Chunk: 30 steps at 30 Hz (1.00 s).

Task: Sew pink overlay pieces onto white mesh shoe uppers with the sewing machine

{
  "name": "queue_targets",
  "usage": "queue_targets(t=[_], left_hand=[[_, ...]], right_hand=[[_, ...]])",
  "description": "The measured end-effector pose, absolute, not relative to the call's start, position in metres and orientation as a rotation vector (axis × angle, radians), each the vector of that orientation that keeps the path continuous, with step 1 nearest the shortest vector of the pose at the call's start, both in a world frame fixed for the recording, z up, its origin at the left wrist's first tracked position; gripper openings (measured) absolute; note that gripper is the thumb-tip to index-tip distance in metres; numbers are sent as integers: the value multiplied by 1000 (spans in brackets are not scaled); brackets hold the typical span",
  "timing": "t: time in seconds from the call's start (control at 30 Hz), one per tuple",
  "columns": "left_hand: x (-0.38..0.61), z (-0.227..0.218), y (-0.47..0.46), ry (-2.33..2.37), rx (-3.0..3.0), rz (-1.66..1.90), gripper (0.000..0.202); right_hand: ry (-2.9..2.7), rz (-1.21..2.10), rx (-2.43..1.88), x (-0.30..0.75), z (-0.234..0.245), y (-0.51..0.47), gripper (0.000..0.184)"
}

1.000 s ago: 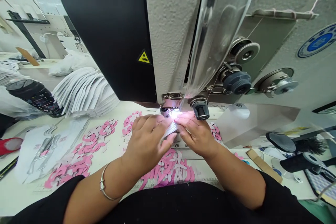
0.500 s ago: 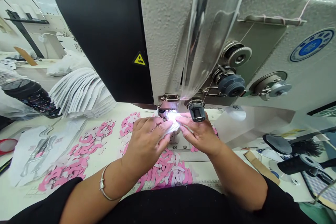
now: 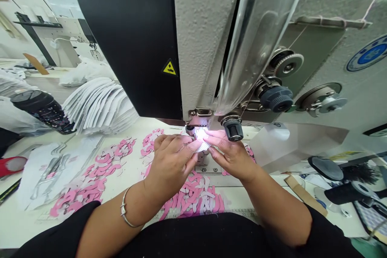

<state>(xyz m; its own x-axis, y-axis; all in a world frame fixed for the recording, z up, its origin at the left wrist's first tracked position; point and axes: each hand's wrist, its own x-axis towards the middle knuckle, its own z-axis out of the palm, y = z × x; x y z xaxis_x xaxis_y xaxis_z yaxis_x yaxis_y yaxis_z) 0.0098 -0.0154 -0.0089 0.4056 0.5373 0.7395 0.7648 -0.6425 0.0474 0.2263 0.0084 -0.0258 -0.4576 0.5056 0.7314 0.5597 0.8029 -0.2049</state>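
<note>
Under the lit needle area of a grey sewing machine, both hands hold a small white dotted piece of fabric. My left hand pinches its left side between thumb and fingers. On the right side, my right hand presses the piece with thumb and forefinger. Glare from the lamp washes out the fabric's upper part and the presser foot. Many small curved pink and white fabric pieces lie on the table just below the hands.
More pink pieces spread left, beside a white sheet with metal tools on it. A fanned stack of white pieces and a black patterned bottle stand behind. A black thread spool and a brush lie right.
The camera view has shifted, so the machine and table appear slightly further right. Both hands stay at the needle area, still holding the white fabric piece.
</note>
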Motion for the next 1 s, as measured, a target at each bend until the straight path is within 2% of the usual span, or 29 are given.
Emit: queue_targets(t=[0.3, 0.73, 1.0], left_hand=[[4, -8, -13, -1169, -2396, -1098, 22], [-5, -8, -5, -1192, -2432, -1121, 20], [-2, -7, -9, -1200, -2395, -1082, 22]], right_hand=[[-2131, -173, -841, 223, -25, 5, 26], [-2112, -493, -933, 211, -29, -10, 35], [-2131, -523, -1000, 206, -28, -16, 33]])
